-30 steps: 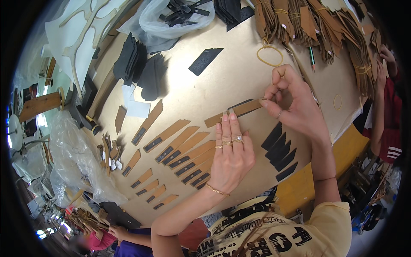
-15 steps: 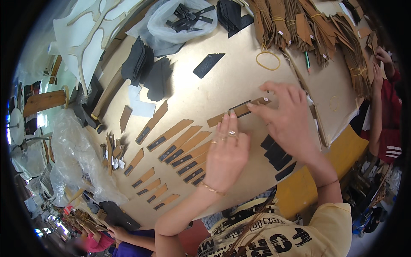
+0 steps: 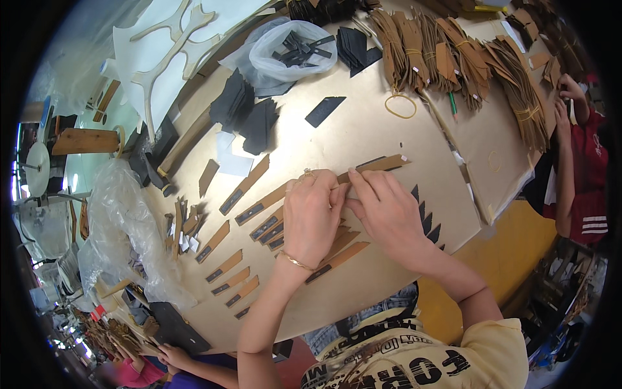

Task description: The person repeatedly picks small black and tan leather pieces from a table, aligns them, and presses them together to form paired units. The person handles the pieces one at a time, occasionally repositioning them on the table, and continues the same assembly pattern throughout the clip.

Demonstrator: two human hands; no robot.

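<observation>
A long brown leather-like strip (image 3: 387,162) lies slantwise on the table, with a dark edge along its upper side and a small white tag at its right end. My left hand (image 3: 313,217) is closed at the strip's left end, which its fingers hide. Beside it, my right hand (image 3: 389,211) pinches the same end, fingertips almost touching the left hand's. Below and left of my hands lie several similar brown strips with black inset patches (image 3: 249,212), some partly covered by my left hand. Pointed black pieces (image 3: 427,217) sit by my right wrist.
A plastic bag of small black parts (image 3: 298,55) stands at the far side, near stacks of black pieces (image 3: 233,100). Banded brown bundles (image 3: 521,97) lie far right. A hammer (image 3: 159,175) and crumpled clear plastic (image 3: 123,233) are on the left. Another person's hands (image 3: 567,104) work at right.
My right hand has moved left along the strip from its tagged end. My left hand's outstretched fingers have closed, and both hands now meet at the left end. The view has shifted slightly.
</observation>
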